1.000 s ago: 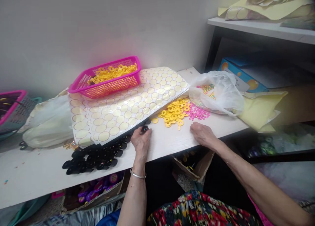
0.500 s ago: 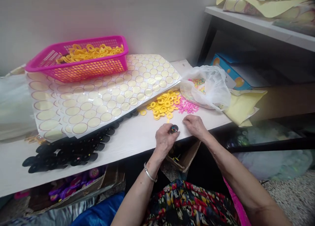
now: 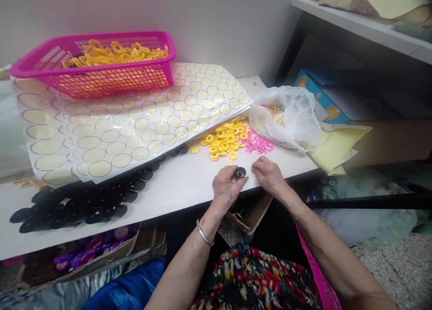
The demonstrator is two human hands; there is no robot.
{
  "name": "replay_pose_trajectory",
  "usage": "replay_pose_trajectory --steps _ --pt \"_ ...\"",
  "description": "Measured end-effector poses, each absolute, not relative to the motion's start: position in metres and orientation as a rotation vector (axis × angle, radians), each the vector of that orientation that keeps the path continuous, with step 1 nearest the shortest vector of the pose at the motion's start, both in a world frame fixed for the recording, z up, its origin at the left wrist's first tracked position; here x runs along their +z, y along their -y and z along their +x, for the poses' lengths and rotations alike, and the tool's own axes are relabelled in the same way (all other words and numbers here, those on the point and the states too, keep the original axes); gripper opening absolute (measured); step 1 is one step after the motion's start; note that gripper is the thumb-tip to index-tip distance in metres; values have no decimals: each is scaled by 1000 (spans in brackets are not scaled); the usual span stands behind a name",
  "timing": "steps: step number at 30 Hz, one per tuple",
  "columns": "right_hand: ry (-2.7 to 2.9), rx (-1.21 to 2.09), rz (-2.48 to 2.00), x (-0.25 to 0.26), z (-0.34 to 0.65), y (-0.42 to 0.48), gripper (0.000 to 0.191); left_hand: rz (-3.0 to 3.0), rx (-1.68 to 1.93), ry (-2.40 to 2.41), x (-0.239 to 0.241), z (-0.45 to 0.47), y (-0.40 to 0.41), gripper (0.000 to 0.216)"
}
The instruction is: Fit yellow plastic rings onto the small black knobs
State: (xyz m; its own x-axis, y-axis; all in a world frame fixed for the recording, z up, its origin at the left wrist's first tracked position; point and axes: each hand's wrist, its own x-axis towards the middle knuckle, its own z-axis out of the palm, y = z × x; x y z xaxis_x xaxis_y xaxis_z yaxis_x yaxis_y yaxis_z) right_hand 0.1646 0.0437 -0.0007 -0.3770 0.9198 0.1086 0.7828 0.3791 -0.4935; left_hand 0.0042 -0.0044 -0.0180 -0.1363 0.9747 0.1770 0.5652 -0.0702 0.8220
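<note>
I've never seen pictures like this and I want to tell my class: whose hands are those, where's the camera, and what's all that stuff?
There's no robot here, just a person's bare hands. The camera sits on their head, looking down.

The left hand holds a small black cup with coloured bits showing. The right hand is beside it; I can't tell whether it's pinching anything.

On the white table are yellow rings, tiny pink pieces, black pieces, sheets of circles, a pink basket and a plastic bag.

Left hand (image 3: pixel 224 185) curls in a grip near, but apart from, the bunched right hand (image 3: pixel 269 173); forearms (image 3: pixel 322 233) angle inward
</note>
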Motion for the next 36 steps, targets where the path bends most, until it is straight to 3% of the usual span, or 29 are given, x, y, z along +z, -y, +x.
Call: replay_pose_trajectory --steps 9,27,31,36 --pt "2144 604 -1199 20 140 -30 15 1746 1089 -1732 -12 5 6 12" --pt "2671 32 -1102 37 126 -23 23 1756 1047 -1719 -11 4 7 7" --pt "2669 283 -1077 41 130 -28 23 1761 1068 -1715 -12 4 7 6" --pt "2231 941 -976 36 140 -43 13 1774 1082 -1733 -14 5 6 8"
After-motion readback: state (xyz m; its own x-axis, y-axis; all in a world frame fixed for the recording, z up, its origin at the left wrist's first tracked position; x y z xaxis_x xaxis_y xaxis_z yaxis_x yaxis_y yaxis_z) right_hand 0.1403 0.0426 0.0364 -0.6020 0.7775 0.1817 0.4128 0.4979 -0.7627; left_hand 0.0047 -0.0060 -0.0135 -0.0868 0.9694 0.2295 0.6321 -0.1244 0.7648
